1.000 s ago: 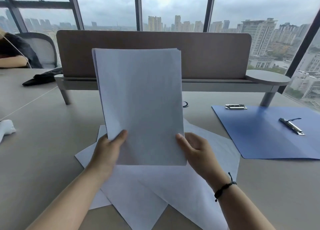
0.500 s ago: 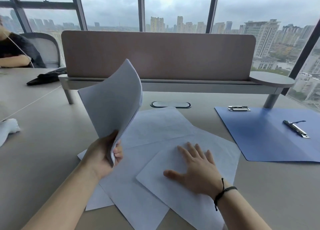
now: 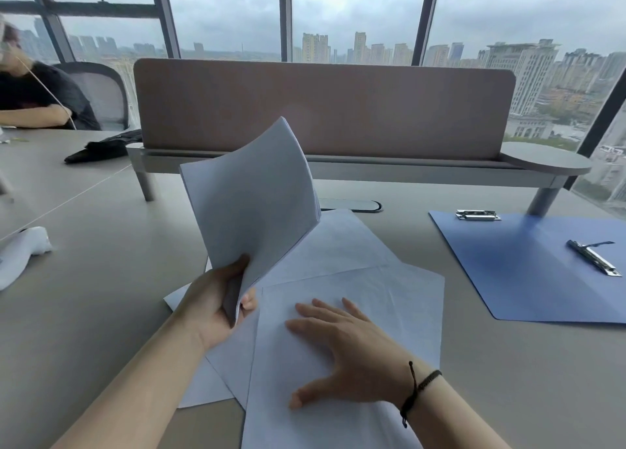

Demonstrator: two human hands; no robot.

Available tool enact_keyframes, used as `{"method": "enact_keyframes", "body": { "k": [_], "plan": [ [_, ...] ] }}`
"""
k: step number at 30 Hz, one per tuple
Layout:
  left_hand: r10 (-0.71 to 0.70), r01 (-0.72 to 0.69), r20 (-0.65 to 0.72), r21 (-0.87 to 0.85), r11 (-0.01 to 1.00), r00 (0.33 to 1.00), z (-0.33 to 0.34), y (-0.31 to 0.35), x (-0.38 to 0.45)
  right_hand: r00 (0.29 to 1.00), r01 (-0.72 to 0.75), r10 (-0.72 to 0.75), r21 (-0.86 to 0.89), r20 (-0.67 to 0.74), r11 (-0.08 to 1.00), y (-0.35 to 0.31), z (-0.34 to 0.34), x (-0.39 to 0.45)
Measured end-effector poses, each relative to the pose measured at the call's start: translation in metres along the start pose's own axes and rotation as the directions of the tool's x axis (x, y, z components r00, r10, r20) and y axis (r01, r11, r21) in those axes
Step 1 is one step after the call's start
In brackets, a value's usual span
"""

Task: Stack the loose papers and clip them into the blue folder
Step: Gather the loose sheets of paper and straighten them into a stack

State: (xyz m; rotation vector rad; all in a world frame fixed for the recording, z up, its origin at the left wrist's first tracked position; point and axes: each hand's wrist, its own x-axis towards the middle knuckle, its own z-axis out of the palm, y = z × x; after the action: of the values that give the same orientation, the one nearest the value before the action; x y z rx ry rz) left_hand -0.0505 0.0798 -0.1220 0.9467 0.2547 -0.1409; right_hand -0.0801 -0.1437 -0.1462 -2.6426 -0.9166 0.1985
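Note:
My left hand [image 3: 216, 304] grips the lower corner of a gathered stack of white papers [image 3: 250, 204], which stands up off the desk and bends to the right. Several loose white sheets [image 3: 342, 245] lie spread and overlapping on the desk below it. My right hand [image 3: 349, 343] rests flat, fingers spread, on the top loose sheet [image 3: 399, 299]. The blue folder [image 3: 528, 272] lies open at the right, with a metal clip [image 3: 594, 258] at its fold and a second metal clip [image 3: 477, 215] at its far left corner.
A brown divider panel [image 3: 325, 109] on grey legs crosses the back of the grey desk [image 3: 101, 279]. A white cloth [image 3: 23, 252] and a black item [image 3: 101, 147] lie at the left. A person [image 3: 37, 99] sits at far left. A cable slot [image 3: 352, 206] is behind the papers.
My right hand let go of the stack and came down flat on the loose sheets, then slid nearer to me. The stack, now in my left hand alone, tilted and bent.

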Motion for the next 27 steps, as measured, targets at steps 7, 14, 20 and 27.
{"method": "enact_keyframes", "body": {
  "k": [7, 14, 20, 27],
  "plan": [
    [-0.001, 0.003, -0.049, 0.048, 0.999, 0.999, 0.0, -0.001, 0.001, 0.645, -0.247, 0.606, 0.623, -0.467, 0.743, 0.02, -0.032, -0.007],
    [0.047, -0.047, -0.007, 0.017, 0.999, 0.999, 0.002, -0.003, 0.001, 0.571, 0.011, 0.821, 1.0, 0.017, -0.028, 0.041, -0.052, -0.014],
    [0.043, -0.044, 0.006, 0.051, 0.998, 0.999, 0.004, -0.006, 0.001, 0.703, -0.128, 0.706, 0.992, 0.087, 0.005, 0.035, -0.049, -0.019],
    [-0.014, 0.017, -0.039, 0.098, 0.995, 0.999, -0.005, -0.003, 0.003, 0.942, -0.319, 0.215, 0.884, 0.257, 0.342, 0.019, -0.048, -0.033]
  ]
}}
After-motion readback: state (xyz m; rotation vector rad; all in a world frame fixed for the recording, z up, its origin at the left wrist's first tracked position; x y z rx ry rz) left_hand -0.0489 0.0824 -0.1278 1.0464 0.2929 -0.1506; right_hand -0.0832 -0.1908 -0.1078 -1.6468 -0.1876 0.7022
